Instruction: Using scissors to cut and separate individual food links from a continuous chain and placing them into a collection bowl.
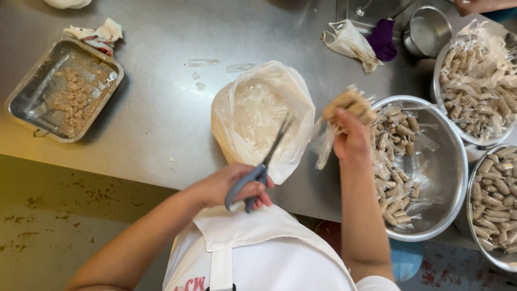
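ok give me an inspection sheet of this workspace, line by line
Surface: steel table, a few plastic scraps lying on it.
Job's things: scissors; bundle of wrapped rolls; open plastic bag; bowl of rolls; two more bowls at right.
Clutter: tray with crumbs, rag, crumpled wrapper, purple cloth, small pot.
Grippers: left hand holds the scissors; right hand holds the bundle above the bowl.
Cables: nothing seen.
Surroundings: stained floor; another person's hand at top right.
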